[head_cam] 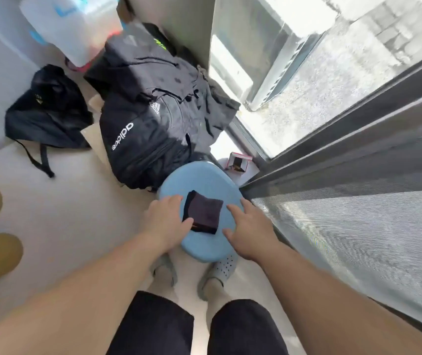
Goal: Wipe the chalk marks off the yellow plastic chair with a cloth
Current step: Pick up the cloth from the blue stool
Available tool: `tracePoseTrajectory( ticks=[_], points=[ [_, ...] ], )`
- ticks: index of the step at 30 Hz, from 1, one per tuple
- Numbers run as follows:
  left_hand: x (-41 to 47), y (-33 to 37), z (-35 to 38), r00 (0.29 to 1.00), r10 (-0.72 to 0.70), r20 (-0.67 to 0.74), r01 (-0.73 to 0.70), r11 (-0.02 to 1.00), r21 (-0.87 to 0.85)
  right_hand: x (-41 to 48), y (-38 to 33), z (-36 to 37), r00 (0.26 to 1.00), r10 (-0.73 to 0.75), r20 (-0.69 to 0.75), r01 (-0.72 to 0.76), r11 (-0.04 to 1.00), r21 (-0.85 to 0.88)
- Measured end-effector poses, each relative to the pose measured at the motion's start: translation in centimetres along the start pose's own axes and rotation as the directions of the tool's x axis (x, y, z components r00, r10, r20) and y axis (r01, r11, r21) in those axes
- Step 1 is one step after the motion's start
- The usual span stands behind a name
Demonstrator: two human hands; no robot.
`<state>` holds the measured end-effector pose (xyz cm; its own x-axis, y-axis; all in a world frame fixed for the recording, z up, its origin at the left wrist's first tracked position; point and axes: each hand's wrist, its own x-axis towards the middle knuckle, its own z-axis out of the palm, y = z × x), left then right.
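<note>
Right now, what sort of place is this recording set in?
Probably a corner of a home or dorm room beside a sliding glass door: backpacks sit heaped on the pale floor near a plastic storage bin, and a small blue stool stands by the door.

Two bare forearms, no sleeves, no watch, no rings or bands visible. Left hand (165, 221) and right hand (251, 233) both bare, no gloves. Dark, near-black knee-length shorts (197, 326) of plain fabric, hems ending at the knees, no markings showing. Pale grey-green perforated rubber clogs (220, 271) on both feet, round ventilation holes across the right toe cap, heel straps visible.
</note>
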<state>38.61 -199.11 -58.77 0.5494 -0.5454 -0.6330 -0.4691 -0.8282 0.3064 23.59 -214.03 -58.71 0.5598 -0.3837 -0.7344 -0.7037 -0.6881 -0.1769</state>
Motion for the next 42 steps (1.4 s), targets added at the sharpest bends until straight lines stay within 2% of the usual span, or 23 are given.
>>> tracePoseTrajectory(
  ticks=[3, 6, 11, 15, 19, 22, 25, 28, 32, 34, 36, 38, 42],
  points=[
    [4.2, -0.8, 3.3, 0.999, -0.037, 0.023, 0.036, 0.999, 0.031, 5.6, 0.8, 1.9, 0.992, -0.092, 0.084, 0.102, 0.987, -0.121],
    [7.4, -1.9, 6.3, 0.994, -0.082, 0.077, 0.085, 0.996, -0.039, 9.7, 1.1, 3.9, 0.98, -0.166, 0.112, 0.183, 0.97, -0.162],
    [10.2, -2.8, 9.8, 0.98, -0.189, 0.057, 0.196, 0.967, -0.164, 11.9, 1.6, 6.8, 0.962, -0.179, 0.205, 0.215, 0.962, -0.169],
    [10.7, -2.9, 10.9, 0.961, -0.276, 0.003, 0.268, 0.928, -0.259, 11.7, 1.4, 7.0, 0.967, -0.176, 0.184, 0.207, 0.965, -0.161],
    [10.0, -2.3, 9.0, 0.967, -0.254, -0.02, 0.237, 0.926, -0.292, 10.4, 1.3, 5.6, 0.948, -0.12, 0.296, 0.174, 0.971, -0.163],
    [7.6, -1.6, 5.7, 0.988, -0.155, -0.017, 0.143, 0.945, -0.294, 8.1, 0.3, 2.5, 0.915, -0.093, 0.393, 0.174, 0.969, -0.176],
    [3.5, -0.5, 0.9, 1.0, -0.007, 0.005, 0.008, 0.97, -0.243, 4.1, -1.5, -2.3, 0.947, -0.127, 0.294, 0.174, 0.975, -0.14],
    [-1.4, 0.8, -4.8, 0.997, 0.079, -0.009, -0.079, 0.977, -0.2, -1.1, -3.8, -7.3, 0.975, -0.149, 0.164, 0.162, 0.985, -0.066],
    [-8.0, 2.6, -12.7, 0.974, 0.182, -0.132, -0.212, 0.942, -0.261, -8.1, -7.6, -13.0, 0.958, -0.265, 0.108, 0.271, 0.962, -0.041],
    [-11.1, 3.6, -16.8, 0.948, 0.252, -0.194, -0.297, 0.917, -0.265, -10.9, -9.5, -15.8, 0.946, -0.324, -0.007, 0.324, 0.946, 0.009],
    [-13.9, 4.0, -20.5, 0.918, 0.285, -0.276, -0.354, 0.902, -0.248, -13.0, -11.3, -18.4, 0.91, -0.387, -0.145, 0.402, 0.911, 0.089],
    [-16.8, 4.0, -23.5, 0.886, 0.275, -0.373, -0.377, 0.895, -0.237, -15.1, -12.8, -20.8, 0.839, -0.492, -0.233, 0.531, 0.833, 0.153],
    [-23.2, 3.0, -25.5, 0.875, 0.127, -0.467, -0.327, 0.866, -0.378, -18.4, -15.4, -23.1, 0.673, -0.694, -0.255, 0.738, 0.653, 0.171]
  ],
)
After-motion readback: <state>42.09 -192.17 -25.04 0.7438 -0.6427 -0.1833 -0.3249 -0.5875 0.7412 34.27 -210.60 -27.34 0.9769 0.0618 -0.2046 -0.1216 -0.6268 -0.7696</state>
